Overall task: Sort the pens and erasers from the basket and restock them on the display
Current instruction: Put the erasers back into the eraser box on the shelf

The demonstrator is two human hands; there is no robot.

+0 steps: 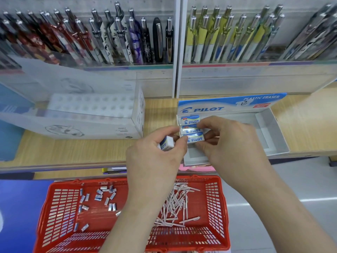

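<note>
A red basket [217, 201] sits below the shelf, with several small erasers [102, 196] scattered on its left side and several pale pink pens [176, 203] piled on its right. On the shelf stands a blue-and-white Pilot eraser display box [264, 125]. Three Pilot erasers [191, 129] lie in a column at its left end. My right hand [228, 141] pinches the nearest eraser of that column [194, 139]. My left hand [155, 154] holds another eraser [166, 143] just left of the box and touches the column with its fingertips.
A white empty pen display box [91, 115] with rows of holes stands on the wooden shelf to the left. Above, racks of upright pens [116, 37] fill the back wall. A blue panel [16, 207] is left of the basket.
</note>
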